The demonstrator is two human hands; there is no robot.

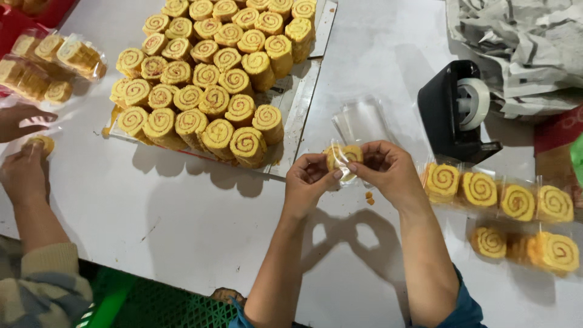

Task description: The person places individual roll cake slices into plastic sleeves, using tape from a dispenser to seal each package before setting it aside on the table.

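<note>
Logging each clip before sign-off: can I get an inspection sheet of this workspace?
Surface: white table, a few crumbs near the hands.
Job's things: spiral roll slice partly inside a clear bag; tray stacked with unwrapped roll slices; wrapped slices in rows at right.
Clutter: crumpled newspaper at top right; bagged slices at top left.
Hands: left hand and right hand both pinch the bagged slice.
Cables: nothing seen.
Surroundings: black tape dispenser; another person's hands at left with a slice; green crate below the table edge.
</note>
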